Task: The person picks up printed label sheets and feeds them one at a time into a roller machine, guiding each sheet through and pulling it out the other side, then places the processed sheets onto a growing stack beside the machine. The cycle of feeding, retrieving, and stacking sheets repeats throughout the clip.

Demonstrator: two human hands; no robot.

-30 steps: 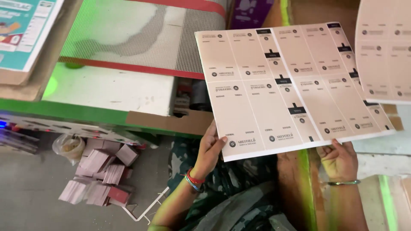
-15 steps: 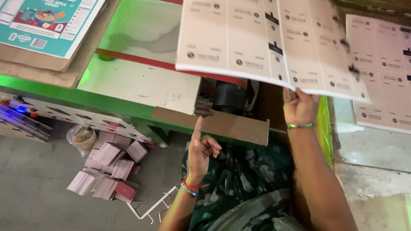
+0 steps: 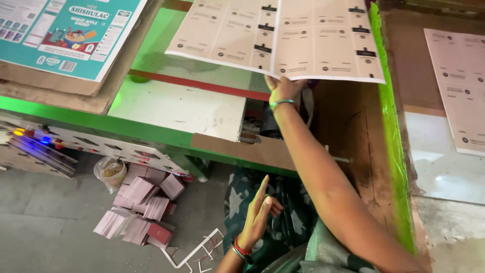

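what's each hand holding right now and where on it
The right hand grips the large pale printed card sheet at the middle of its near edge. The left hand is open in the air, holding nothing.

Printed sheet [image 3: 283, 38] covers the green machine bed [image 3: 166, 108] (open gap beneath it).

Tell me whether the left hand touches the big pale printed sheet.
Apart. The head view shows the left hand open low over the lap, well below the pale printed sheet.
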